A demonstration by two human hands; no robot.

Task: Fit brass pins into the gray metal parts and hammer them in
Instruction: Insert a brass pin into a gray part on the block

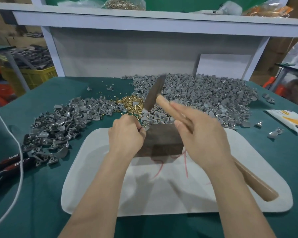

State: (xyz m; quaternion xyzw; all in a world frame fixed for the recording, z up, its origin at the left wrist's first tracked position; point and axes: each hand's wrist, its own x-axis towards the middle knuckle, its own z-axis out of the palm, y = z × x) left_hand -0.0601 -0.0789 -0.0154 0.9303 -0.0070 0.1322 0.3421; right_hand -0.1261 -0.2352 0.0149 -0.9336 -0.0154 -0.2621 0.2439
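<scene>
Steadying the gray part (145,128) on the block's (163,136) far left corner, our left hand (127,133) pinching it. Our right hand (201,133) is wrapped round the hammer (155,93), raised above it so we can strike squarely.

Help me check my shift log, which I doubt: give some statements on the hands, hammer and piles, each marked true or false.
The right hand grips the hammer by its wooden handle. True.
The left hand lies flat on the cloth. False: it pinches a gray part at the edge of the dark block.
The brass pins lie between the left heap and the right heap of gray parts. True.
The block stands on bare green cloth. False: it stands on a white pad.
</scene>
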